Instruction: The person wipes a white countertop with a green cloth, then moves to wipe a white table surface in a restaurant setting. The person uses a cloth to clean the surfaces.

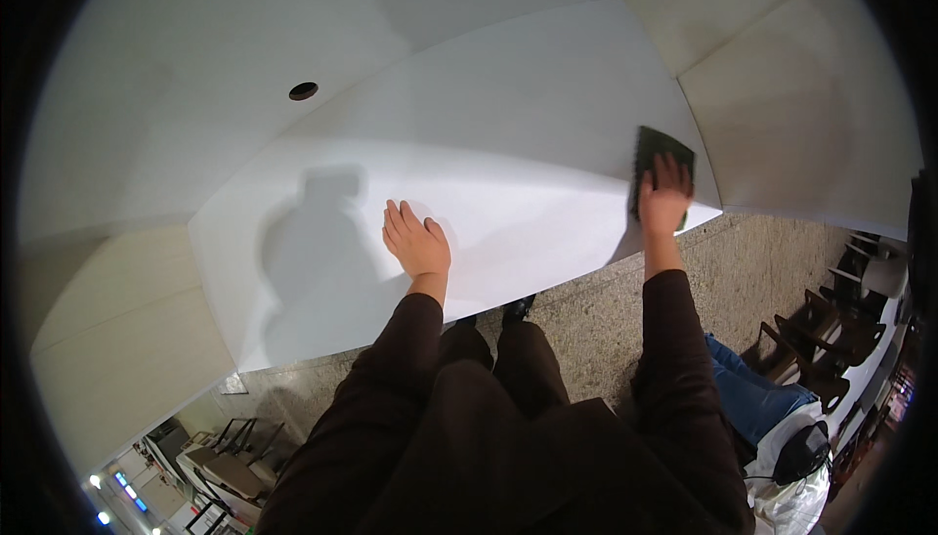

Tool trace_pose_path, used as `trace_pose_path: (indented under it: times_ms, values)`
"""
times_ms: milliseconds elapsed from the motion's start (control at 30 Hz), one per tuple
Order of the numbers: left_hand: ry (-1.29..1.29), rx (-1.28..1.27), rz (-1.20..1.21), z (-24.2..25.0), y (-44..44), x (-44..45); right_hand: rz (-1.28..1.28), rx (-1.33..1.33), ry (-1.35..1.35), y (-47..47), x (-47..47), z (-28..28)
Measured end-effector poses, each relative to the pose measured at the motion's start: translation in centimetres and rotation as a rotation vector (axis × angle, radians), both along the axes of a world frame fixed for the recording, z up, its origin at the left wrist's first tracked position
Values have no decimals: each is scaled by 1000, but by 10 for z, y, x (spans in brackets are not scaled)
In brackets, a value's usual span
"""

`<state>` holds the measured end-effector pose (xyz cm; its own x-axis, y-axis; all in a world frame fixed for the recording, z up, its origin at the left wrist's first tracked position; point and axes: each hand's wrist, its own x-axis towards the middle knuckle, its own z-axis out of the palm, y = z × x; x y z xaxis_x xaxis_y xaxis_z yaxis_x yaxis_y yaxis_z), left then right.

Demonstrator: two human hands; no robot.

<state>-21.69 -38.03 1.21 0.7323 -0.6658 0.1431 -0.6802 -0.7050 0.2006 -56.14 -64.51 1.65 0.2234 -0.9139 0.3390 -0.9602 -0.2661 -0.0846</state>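
Observation:
My right hand (665, 198) lies over a dark green cloth (648, 150) and presses it onto the white tabletop (506, 102), close to its right end. Part of the cloth is hidden under the palm and fingers. Resting flat on the same white surface, left of the middle, my left hand (415, 238) holds nothing; its thumb stands apart from the fingers. Beside it, a dark shadow of a head and shoulders falls across the top.
Pale panels rise at the back (220, 44), the right (791, 102) and the left (124, 315). The back panel has a round hole (303, 91). Brown chairs (821, 337) and a person in blue jeans (758, 388) are at right; more chairs (234, 473) stand lower left.

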Motion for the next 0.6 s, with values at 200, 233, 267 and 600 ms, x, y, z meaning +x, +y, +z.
trace_pose_path:
  times_ms: [200, 233, 267, 600]
  values:
    - [5, -21, 34, 3, -3, -2, -186, 160, -251, 86, 99, -10]
    - [8, -17, 35, 3, -3, -2, -16, 167, -335, 126, 129, -2]
    - [3, -13, 36, 3, -3, -2, 193, 252, -253, 162, 155, 6]
    - [-14, -23, 31, 1, -3, -2, 693, 445, -244, 106, 75, 26]
